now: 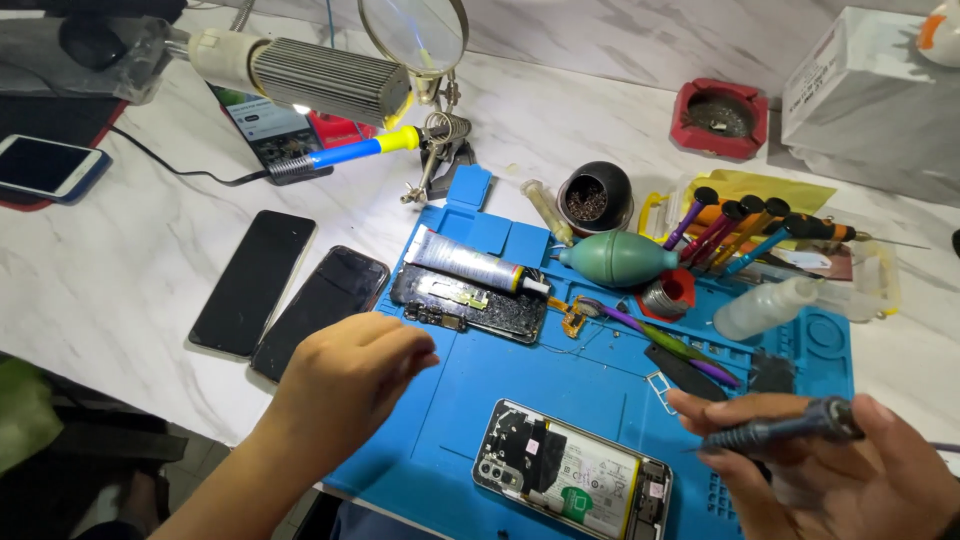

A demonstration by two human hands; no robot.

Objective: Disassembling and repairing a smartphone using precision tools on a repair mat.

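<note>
While the right hand (850, 470) grips a slim dark precision screwdriver (780, 428) between thumb and fingers, its tip pointing left, the left hand (345, 375) hovers loosely curled over the left edge of the blue repair mat (590, 385), fingers bent inward and pinched toward the thumb; whether anything small sits between them cannot be told.

Between the two hands, at the near edge of the mat, lies an opened smartphone (575, 475) with its back cover off, battery and circuit parts exposed, camera end toward the left. Neither hand touches it; the screwdriver tip is just to its right.

Farther back on the mat lies a detached dark phone panel (470, 300), and a silver glue tube (470, 262) rests across its upper edge. To the right sit a green rubber air blower (615, 258), a small solder spool (668, 295), a clear plastic squeeze bottle (765, 308) lying on its side, and a rack of coloured screwdrivers (735, 230). A round dark pot holding brass tip-cleaning wool (592, 198) stands behind the blower.

On the white marble bench (130, 270) left of the mat lie two dark smartphones (290, 295) side by side, face up. A soldering iron with a blue and yellow handle (355, 150) and a magnifier stand (420, 45) stand at the back, a red ashtray (718, 118) to the far right.
</note>
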